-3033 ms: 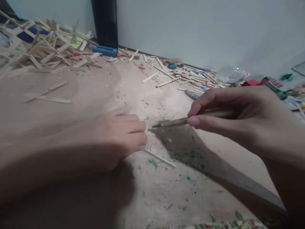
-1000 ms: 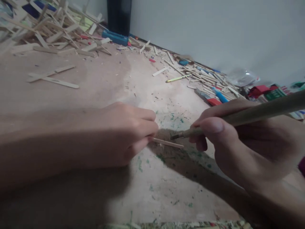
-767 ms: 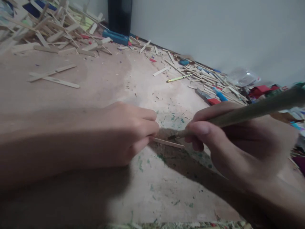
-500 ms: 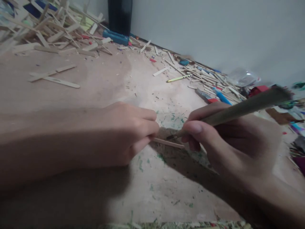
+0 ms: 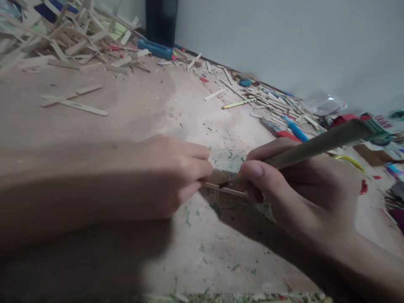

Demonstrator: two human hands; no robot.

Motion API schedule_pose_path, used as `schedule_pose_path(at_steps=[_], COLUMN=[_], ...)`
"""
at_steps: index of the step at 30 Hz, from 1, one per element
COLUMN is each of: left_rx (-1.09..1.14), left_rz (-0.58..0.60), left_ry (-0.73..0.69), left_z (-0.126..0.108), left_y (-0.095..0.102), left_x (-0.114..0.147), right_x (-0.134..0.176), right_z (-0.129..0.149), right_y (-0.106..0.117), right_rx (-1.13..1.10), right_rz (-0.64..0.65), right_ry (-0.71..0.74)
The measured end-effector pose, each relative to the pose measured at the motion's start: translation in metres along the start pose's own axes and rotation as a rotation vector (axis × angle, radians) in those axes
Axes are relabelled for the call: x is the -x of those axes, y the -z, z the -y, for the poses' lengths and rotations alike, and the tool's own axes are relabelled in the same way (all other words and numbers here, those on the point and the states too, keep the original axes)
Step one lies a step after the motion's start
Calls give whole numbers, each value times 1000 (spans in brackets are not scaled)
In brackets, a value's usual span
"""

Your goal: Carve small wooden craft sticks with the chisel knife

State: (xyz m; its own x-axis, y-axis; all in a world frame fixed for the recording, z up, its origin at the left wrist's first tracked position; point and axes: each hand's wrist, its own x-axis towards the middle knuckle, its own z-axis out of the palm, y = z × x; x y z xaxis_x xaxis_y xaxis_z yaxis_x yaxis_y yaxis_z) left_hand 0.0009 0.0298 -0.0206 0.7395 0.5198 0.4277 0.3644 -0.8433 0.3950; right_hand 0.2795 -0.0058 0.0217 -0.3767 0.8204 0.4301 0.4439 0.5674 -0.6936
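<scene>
My left hand [image 5: 176, 176] rests on the wooden tabletop [image 5: 189, 261], its fingers pinched on one end of a thin wooden craft stick [image 5: 233, 192]. My right hand [image 5: 299, 189] grips a carving knife [image 5: 312, 145] with a thick, pale handle and a short dark blade at its tip. The handle slants up to the right, past the thumb. Its blade touches or sits just above the stick, close to my left fingertips. The stick's far end runs beneath my right fingers. Green shavings are scattered about the stick on the tabletop.
A big heap of craft sticks [image 5: 72, 38] lies at the back left, beside a dark upright object with a blue base [image 5: 154, 48]. Two crossed sticks [image 5: 75, 101] lie left. Thin sticks [image 5: 280, 105], a yellow strip [image 5: 238, 104] and a blue tool [image 5: 295, 128] lie back right.
My right hand and the carving knife have shifted slightly left, with the blade nearer my left fingers. A yellow curved piece now shows behind my right hand. My left hand keeps its pinch.
</scene>
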Motion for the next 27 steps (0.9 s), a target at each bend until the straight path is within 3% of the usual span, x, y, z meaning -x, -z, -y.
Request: schedule_pose_path(at_steps=[18,27], left_rx=[-5,-34], left_rz=[-2,29], left_ry=[6,-8], left_z=[-4,-7], left_y=[-1,4], left_x=[-4,-1], right_x=[9,7], right_z=[-14,-7], right_y=[4,-3], right_rx=[118,132], right_rz=[-39,-28], right_ry=[99,107])
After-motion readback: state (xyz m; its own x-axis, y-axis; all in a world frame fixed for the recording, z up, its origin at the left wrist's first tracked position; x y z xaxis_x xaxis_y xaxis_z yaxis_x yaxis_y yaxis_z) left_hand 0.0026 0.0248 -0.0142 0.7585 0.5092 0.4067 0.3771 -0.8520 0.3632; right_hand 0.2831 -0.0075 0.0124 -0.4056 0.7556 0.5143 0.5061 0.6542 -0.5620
